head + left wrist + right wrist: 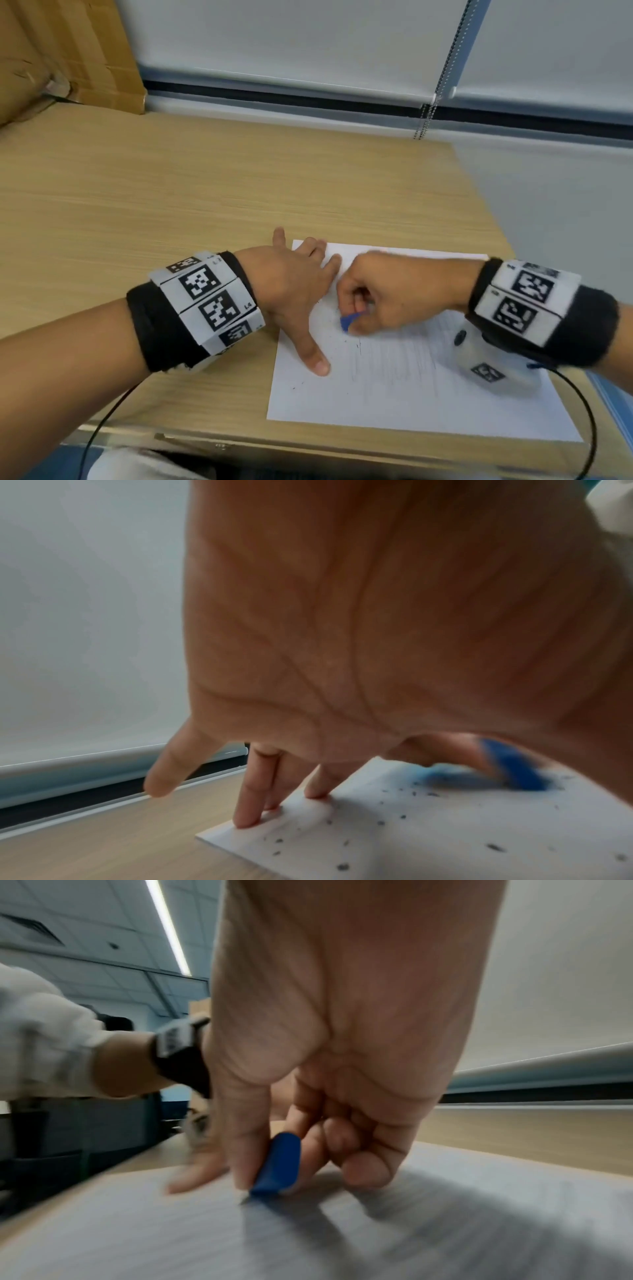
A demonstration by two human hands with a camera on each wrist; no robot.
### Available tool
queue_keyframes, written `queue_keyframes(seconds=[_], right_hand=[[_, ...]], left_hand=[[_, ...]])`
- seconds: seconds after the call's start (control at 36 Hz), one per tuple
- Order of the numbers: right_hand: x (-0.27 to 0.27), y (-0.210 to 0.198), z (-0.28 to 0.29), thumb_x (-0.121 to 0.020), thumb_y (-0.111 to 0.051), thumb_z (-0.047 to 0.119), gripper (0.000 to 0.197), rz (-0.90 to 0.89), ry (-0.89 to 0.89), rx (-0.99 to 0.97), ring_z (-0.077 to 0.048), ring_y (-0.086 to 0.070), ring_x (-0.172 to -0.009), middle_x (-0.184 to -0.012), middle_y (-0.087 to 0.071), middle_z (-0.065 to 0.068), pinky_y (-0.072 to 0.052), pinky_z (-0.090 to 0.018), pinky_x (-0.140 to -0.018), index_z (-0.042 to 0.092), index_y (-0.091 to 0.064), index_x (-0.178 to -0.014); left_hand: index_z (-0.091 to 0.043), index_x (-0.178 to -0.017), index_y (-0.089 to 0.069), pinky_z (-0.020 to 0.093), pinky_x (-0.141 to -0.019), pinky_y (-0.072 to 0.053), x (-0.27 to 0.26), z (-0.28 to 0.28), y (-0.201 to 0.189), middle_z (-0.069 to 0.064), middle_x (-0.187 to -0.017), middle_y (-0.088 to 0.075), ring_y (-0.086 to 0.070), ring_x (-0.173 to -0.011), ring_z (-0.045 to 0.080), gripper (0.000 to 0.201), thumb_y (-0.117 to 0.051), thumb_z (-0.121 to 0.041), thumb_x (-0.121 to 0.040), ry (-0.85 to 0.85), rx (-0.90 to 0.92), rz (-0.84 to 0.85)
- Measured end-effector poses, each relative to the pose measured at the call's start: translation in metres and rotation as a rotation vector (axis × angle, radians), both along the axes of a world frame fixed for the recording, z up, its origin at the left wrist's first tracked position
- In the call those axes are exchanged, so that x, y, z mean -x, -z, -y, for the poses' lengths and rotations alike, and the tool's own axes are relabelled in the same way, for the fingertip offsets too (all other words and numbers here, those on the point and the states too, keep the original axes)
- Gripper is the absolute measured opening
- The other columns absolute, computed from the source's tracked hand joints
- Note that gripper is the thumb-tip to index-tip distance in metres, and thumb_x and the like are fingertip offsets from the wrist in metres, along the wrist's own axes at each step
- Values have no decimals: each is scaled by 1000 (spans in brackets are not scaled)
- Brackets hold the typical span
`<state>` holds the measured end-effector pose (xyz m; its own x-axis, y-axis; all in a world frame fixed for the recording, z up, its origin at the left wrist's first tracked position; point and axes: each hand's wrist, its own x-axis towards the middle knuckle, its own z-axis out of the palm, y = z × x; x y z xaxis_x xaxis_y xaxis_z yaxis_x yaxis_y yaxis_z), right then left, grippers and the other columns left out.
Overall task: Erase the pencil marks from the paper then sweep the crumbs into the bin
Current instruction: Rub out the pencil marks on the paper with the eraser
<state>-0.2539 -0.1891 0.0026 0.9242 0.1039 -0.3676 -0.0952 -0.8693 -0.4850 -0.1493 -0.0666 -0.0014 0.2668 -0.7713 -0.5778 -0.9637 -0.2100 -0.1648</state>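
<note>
Pinched between the thumb and curled fingers of the right hand (383,294), a small blue eraser (347,321) meets the white sheet of paper (394,404) at its lower tip; in the right wrist view the blue eraser (279,1167) stands tilted, its bottom edge on the page. The left hand (291,294) lies flat with fingers straight and spread, pressing the paper's left side and far-left corner onto the light wooden desk (171,205); its thumb points toward the near edge, and its little finger is lifted off the desk in the left wrist view. Faint grey pencil marks (394,370) run in vertical strokes across the middle of the sheet, below and to the right of the eraser. Dark eraser crumbs (380,823) are scattered on the paper near the left fingertips (246,823). Both wrists wear black bands with printed square markers. A brown cardboard box (61,51) stands at the desk's far-left corner, and white roller blinds (308,44) hang behind.
</note>
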Motion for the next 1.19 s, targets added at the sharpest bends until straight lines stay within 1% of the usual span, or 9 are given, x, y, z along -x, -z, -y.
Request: queue_keyframes(seconds=[0.11, 0.28, 0.42, 0.58, 0.64, 0.75, 0.89, 1.03, 1.19], right_hand=[[9, 0, -14, -81, -72, 24, 8, -111, -125, -18, -8, -59, -65, -74, -67, 3, -51, -24, -65, 18, -68, -80], [-6, -4, 7, -80, -72, 24, 11, 35, 20, 77, -7, -55, -63, -70, -64, 5, -49, -24, -63, 16, -66, -76], [16, 0, -19, -82, -70, 24, 10, -70, -156, 7, -9, -57, -65, -76, -66, 2, -48, -20, -63, 14, -68, -83], [2, -3, 7, -79, -72, 27, 11, 40, 8, 85, -10, -59, -67, -73, -66, 5, -51, -25, -66, 17, -67, -77], [10, -3, -4, -80, -71, 25, 9, 4, -55, 75, -9, -57, -66, -71, -63, 8, -49, -22, -64, 18, -66, -77], [22, -2, -22, -82, -70, 22, 10, -96, -174, -19, -15, -61, -71, -79, -68, -1, -52, -28, -68, 13, -69, -85], [5, -1, 5, -79, -73, 28, 10, 33, -14, 54, -6, -58, -65, -70, -64, 10, -50, -22, -64, 23, -66, -74], [26, 2, -25, -82, -70, 22, 8, -117, -173, -29, -9, -58, -67, -77, -66, 3, -50, -23, -66, 15, -67, -82], [-1, -3, 16, -78, -74, 25, 10, 23, 40, 52, -16, -63, -71, -74, -68, 3, -56, -35, -71, 18, -68, -77]], left_hand=[[-12, -153, 16, 67, -113, 5, 0, 1, 1, 17, -161, 14, 11, -149, 30, 150, -65, -87, -51, 4, -3, 11], [-15, -153, 18, 65, -113, 8, -1, 1, 2, 14, -161, 15, 11, -148, 29, 151, -64, -88, -50, -4, -6, 9], [-9, -153, 16, 67, -113, 3, 0, 1, 1, 18, -161, 13, 12, -148, 30, 150, -65, -86, -53, 12, -7, 7], [-13, -152, 19, 67, -114, 3, -2, 2, 4, 16, -160, 16, 11, -148, 33, 153, -64, -89, -49, -10, -12, 4], [-11, -152, 20, 67, -113, 3, -2, 2, 4, 17, -161, 16, 11, -148, 32, 154, -64, -89, -49, -5, -12, 11], [-9, -151, 20, 68, -113, 4, -1, 3, 4, 17, -160, 16, 12, -148, 33, 154, -64, -88, -50, -6, -29, 15], [-12, -152, 18, 67, -114, 2, -2, 2, 4, 16, -161, 13, 8, -148, 32, 154, -63, -90, -48, 2, -11, 20], [-8, -151, 19, 67, -113, 4, 2, 2, 1, 18, -161, 14, 11, -149, 30, 152, -64, -87, -52, 2, -28, 31], [-12, -151, 22, 66, -114, 2, 0, 3, 1, 15, -160, 18, 11, -148, 32, 153, -64, -88, -51, -11, -42, 23]])
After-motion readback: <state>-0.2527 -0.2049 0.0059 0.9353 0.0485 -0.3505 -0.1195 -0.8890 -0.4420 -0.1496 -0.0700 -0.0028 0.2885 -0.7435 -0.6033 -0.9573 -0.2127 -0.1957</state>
